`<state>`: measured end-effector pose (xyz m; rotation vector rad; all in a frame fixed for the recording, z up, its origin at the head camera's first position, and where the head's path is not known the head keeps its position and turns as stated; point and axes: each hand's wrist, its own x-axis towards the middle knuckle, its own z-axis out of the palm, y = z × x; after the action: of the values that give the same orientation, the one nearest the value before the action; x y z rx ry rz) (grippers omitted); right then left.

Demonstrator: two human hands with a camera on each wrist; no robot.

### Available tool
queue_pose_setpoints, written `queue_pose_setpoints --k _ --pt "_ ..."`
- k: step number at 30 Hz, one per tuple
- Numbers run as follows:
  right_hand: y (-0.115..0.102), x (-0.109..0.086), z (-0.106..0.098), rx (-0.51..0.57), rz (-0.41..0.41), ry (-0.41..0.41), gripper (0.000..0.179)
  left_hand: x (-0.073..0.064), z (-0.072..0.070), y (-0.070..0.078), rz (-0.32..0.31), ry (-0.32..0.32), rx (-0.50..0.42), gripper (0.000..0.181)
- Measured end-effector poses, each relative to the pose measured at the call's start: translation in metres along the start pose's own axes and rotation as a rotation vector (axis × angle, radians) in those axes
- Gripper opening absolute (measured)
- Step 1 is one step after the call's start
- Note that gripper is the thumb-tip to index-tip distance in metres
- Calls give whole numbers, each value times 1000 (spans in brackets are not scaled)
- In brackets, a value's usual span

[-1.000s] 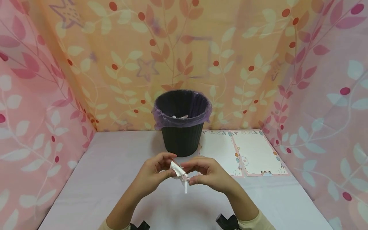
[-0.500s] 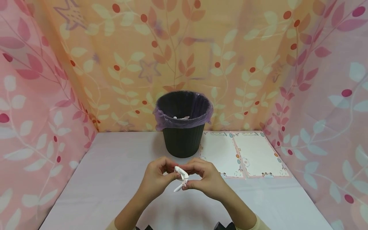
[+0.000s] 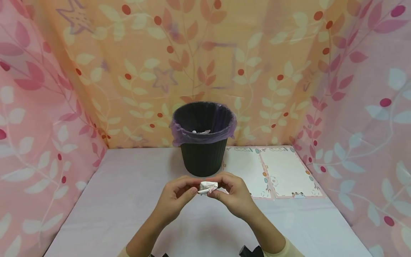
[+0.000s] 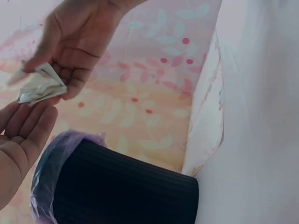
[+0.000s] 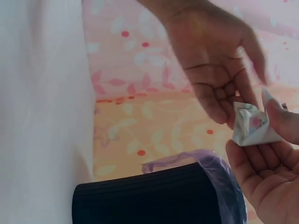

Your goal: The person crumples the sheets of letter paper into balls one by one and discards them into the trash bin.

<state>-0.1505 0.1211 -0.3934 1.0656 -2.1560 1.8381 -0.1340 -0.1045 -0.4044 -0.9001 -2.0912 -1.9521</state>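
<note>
A small folded piece of white paper (image 3: 208, 187) is held up between both hands in front of the bin, a loose flap standing off it. My right hand (image 3: 236, 196) pinches it, thumb on the near face and fingers behind, as the right wrist view shows. My left hand (image 3: 174, 197) holds its left side loosely. The left fingertips touch the back of the paper (image 5: 252, 123), and the left thumb is at the flap, blurred in the right wrist view. Pinkish print shows on the paper's inner side.
Behind the hands stands a black bin (image 3: 203, 159) with a purple liner (image 3: 205, 137) and white scraps (image 3: 202, 131) inside. Two sheets with decorated borders, the left sheet (image 3: 245, 167) and the right sheet (image 3: 289, 173), lie right of it. Patterned cloth (image 3: 205, 53) surrounds the white table (image 3: 135, 171).
Both hands turn the folded paper from a slanting position to nearly level. The strip that hung down now lies at its lower left. The left thumb has shifted away from the paper's face.
</note>
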Motion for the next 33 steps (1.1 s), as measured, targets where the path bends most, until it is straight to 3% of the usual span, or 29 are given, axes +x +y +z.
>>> queue_pose_setpoints --k 4,9,13,17,19,21,26,30,33 --pt "3 -1 7 -67 -31 67 19 0 4 -2 57 2 12 28" --pt "4 0 14 -103 -53 106 19 -1 4 -5 -33 98 -2 18" --pt "5 1 10 -11 -59 -3 27 -2 -1 -3 -143 135 -75 17" --pt "4 2 -3 53 -47 -182 40 -1 -6 0 -172 122 -80 19" --pt "4 2 -7 52 -43 -223 41 0 -8 0 -157 103 -82 19" --pt "4 2 -7 39 -54 -215 38 0 -8 0 -149 97 -87 18" --pt "7 1 3 -12 -115 -87 29 -2 1 -4 -124 164 -55 14" --pt "8 0 10 -44 -141 8 23 -4 13 -7 12 230 91 13" --pt "7 0 11 -57 -113 79 22 -4 19 -10 132 202 145 27"
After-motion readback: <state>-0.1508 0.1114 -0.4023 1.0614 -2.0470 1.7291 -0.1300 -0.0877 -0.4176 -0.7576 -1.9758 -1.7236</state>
